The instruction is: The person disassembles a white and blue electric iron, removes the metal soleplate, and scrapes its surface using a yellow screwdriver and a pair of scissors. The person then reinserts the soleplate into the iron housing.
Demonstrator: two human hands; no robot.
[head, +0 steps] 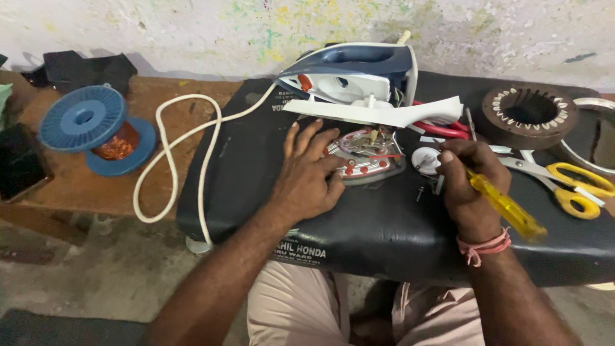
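Black padded work surface spanning the centre of the frame, set against a stained pale wall. Right hand, lower right of centre: fingers closed firmly around a yellow-handled screwdriver, the handle slanting toward the lower right and the tip hidden behind the fingers near a small white dial. Left hand, centre: fingers spread wide and pressed flat, holding nothing, the fingertips touching the edge of the exposed soleplate with its red and metal fittings. Just above the soleplate, the blue-and-white iron housing is lifted and tilted back, its white base edge overhanging the plate. A white cord runs from the housing in loops toward the left edge of the pad. Red-handled pliers lie partly under the housing, right of centre. Yellow-handled scissors rest at the right edge of the frame, near the right hand. A round motor stator sits at upper right. A blue spool of copper wire stands on the wooden bench at upper left, well apart from both hands.
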